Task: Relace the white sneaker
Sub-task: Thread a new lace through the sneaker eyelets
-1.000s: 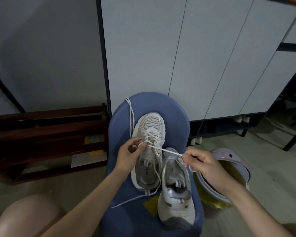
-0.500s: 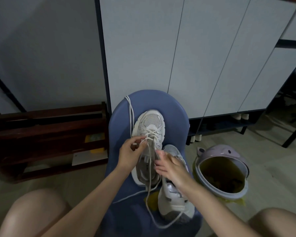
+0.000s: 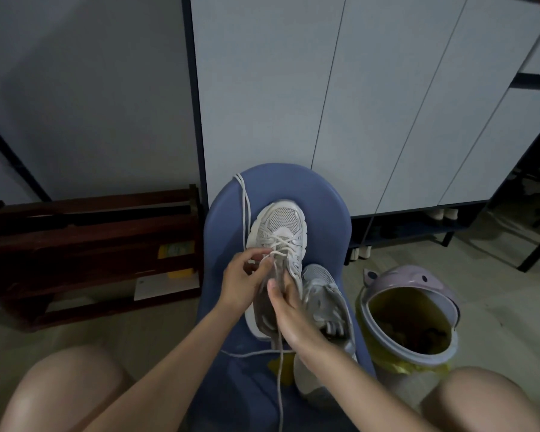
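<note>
White sneaker (image 3: 279, 232) toe-far on blue chair (image 3: 328, 207), left hand (image 3: 242, 280) pinching lace (image 3: 276, 266) at its eyelets, right hand (image 3: 289, 307) gripping lace just nearer, second sneaker (image 3: 326, 304) right, bin (image 3: 410, 322) far right holding yellow bag and dark rubbish.
</note>
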